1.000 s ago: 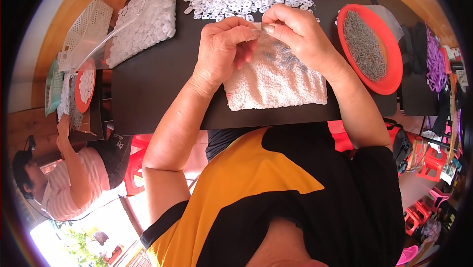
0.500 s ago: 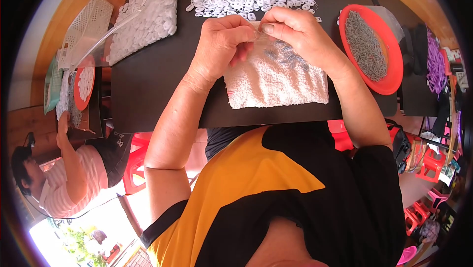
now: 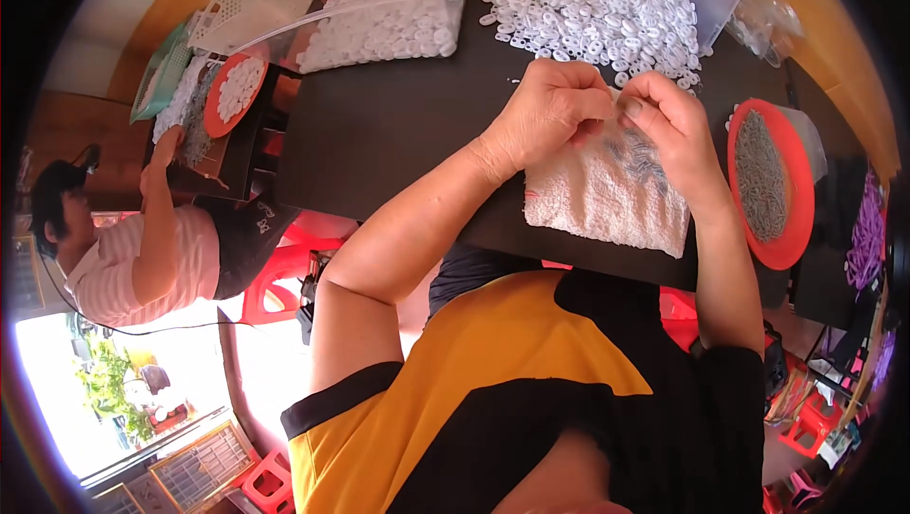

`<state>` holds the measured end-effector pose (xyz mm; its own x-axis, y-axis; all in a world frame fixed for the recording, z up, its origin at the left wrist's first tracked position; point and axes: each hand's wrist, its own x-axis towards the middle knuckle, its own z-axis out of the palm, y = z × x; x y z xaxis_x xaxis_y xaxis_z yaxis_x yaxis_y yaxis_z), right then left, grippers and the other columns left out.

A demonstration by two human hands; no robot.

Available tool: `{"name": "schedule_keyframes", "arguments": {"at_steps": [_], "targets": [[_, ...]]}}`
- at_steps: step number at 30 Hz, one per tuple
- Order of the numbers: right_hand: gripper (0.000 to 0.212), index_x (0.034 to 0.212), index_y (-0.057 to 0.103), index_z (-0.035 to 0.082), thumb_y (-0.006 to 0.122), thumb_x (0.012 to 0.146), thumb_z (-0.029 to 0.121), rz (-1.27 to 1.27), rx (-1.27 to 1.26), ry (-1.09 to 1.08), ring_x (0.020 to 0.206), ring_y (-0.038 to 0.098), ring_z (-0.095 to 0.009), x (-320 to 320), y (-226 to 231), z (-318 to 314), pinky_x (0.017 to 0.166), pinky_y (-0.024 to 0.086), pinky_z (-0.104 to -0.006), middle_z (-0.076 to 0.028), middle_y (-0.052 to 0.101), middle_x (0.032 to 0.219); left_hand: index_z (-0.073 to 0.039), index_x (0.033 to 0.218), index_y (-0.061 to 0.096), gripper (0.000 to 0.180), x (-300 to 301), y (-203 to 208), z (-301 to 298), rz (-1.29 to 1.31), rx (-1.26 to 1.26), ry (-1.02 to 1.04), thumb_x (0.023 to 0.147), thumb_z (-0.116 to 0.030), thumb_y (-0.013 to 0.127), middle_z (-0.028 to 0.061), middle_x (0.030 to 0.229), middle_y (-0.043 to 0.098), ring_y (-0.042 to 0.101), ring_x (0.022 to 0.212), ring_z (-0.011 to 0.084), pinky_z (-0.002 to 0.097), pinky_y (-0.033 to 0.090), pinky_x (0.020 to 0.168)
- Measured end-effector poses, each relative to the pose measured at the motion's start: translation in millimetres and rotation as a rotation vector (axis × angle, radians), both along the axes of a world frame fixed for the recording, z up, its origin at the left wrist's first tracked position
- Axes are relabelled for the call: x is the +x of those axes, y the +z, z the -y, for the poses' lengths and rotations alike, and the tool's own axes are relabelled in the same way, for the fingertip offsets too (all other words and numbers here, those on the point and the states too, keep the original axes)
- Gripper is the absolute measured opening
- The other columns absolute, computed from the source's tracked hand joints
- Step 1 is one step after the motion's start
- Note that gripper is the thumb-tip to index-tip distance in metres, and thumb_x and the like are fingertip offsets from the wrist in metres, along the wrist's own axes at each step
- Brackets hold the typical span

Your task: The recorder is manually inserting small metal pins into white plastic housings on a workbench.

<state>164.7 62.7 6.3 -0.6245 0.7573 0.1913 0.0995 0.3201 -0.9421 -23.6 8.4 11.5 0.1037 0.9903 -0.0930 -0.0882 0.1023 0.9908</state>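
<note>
Above the far edge of a pale towel point(image 3: 592, 211), my left hand point(image 3: 550, 114) and my right hand point(image 3: 675, 130) meet with thumbs and forefingers pinched together. What sits between the fingertips is too small and covered to make out. Several small grey pieces point(image 3: 640, 158) lie on the towel, partly behind my right hand. Just beyond my hands spreads a heap of small white oval pieces point(image 3: 597, 7), each with dark openings. To the right of my right hand stands a red bowl point(image 3: 799, 225) filled with slim grey pieces point(image 3: 761, 173).
A clear tub of white pieces point(image 3: 389, 16) is at the back left of the dark table point(image 3: 379, 144). Farther left, a person point(image 3: 156, 248) reaches toward white and grey pieces beside another red bowl point(image 3: 214, 120). Purple strands point(image 3: 865, 229) hang at the far right.
The whole view has swung, so the table and its things appear farther right. My hands stay pinched close together above the towel.
</note>
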Motion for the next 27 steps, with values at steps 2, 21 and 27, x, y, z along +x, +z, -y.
{"name": "schedule_keyframes", "arguments": {"at_steps": [2,21,27], "targets": [[0.008,0.094,0.056,-0.002,0.054,0.090,0.004,0.008,0.055,0.001,0.076,0.055,-0.010,-4,-1,0,0.071,0.045,-0.0253,-0.004,0.061,0.082,-0.001,0.078,0.065,0.013,-4,1,0,0.004,-0.038,-0.004,0.080,-0.014,0.065,0.0038,0.060,0.058,0.051,0.047,0.0090,0.0231,0.037,0.042],[0.006,0.093,0.058,0.001,0.058,0.087,0.005,0.021,0.353,-0.139,0.067,0.060,-0.020,-7,-7,2,0.063,0.047,-0.0321,-0.010,0.062,0.074,0.001,0.089,0.069,0.012,-7,-2,-5,-0.012,0.040,0.018,0.082,-0.009,0.070,0.0048,0.069,0.063,0.056,0.052,0.0103,0.0216,0.040,0.044],[0.007,0.093,0.058,0.001,0.057,0.088,0.005,0.002,0.367,-0.152,0.067,0.060,-0.019,-9,-6,2,0.063,0.047,-0.0310,-0.010,0.062,0.075,0.001,0.088,0.067,0.012,-5,1,-4,0.027,-0.030,0.043,0.086,-0.011,0.066,0.0058,0.070,0.063,0.056,0.052,0.0110,0.0223,0.039,0.043]]}}
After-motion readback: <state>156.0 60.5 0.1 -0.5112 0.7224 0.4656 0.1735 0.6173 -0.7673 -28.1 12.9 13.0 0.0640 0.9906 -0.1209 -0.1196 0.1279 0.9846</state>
